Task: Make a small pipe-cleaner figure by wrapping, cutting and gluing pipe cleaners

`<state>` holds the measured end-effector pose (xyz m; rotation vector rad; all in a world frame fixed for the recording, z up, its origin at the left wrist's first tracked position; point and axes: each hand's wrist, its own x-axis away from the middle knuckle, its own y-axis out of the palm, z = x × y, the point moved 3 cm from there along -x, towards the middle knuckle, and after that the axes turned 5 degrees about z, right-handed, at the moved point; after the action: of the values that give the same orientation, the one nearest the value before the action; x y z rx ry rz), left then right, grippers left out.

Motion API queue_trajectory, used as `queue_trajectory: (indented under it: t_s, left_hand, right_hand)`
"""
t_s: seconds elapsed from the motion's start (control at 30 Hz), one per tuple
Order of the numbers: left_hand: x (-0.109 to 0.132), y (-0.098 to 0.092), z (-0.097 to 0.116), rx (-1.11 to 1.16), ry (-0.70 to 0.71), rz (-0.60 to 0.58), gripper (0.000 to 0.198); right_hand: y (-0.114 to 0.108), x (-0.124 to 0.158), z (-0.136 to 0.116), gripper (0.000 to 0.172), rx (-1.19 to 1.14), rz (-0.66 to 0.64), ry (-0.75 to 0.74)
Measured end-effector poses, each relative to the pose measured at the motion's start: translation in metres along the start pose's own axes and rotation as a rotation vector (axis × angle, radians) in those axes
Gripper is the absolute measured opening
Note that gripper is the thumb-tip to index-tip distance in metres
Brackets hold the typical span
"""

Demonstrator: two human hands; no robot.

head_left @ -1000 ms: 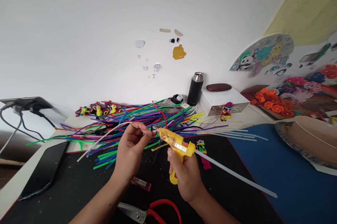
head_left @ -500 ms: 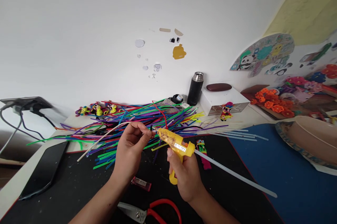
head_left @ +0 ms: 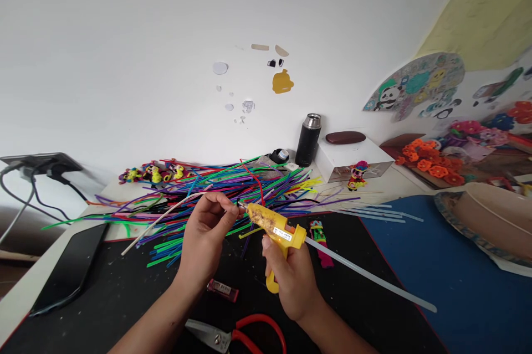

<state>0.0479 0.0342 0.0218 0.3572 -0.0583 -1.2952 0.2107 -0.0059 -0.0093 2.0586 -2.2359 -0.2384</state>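
Note:
My right hand (head_left: 293, 276) is wrapped round the handle of a yellow hot glue gun (head_left: 268, 221), whose nozzle points left. A long translucent glue stick (head_left: 369, 273) sticks out of its back end. My left hand (head_left: 208, 226) is closed in a pinch at the nozzle tip, on a small black piece (head_left: 238, 201) that is mostly hidden by the fingertips. Behind both hands spreads a heap of coloured pipe cleaners (head_left: 224, 188). Below them, red-handled scissors (head_left: 236, 334) and a small pink-red packet (head_left: 223, 290) lie on the black mat (head_left: 137, 298).
A phone (head_left: 70, 268) lies at the left, near a power strip (head_left: 45, 163). Small pipe-cleaner figures (head_left: 153, 172) sit by the wall. A black thermos (head_left: 308, 140) stands beside a white box (head_left: 353, 157). Glue sticks (head_left: 378, 213) and a bowl (head_left: 490, 215) are at the right.
The glue gun has shifted very slightly left, its nozzle closer to the fingertips of my left hand. Otherwise the scene looks the same.

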Motion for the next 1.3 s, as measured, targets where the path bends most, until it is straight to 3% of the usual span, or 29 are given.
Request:
queue_trajectory:
  t_s: [1.3]
  left_hand:
    - [0.0007, 0.0011, 0.0006, 0.015, 0.001, 0.007, 0.022]
  right_hand:
    - [-0.0008, -0.0018, 0.0061, 0.048, -0.004, -0.009, -0.048]
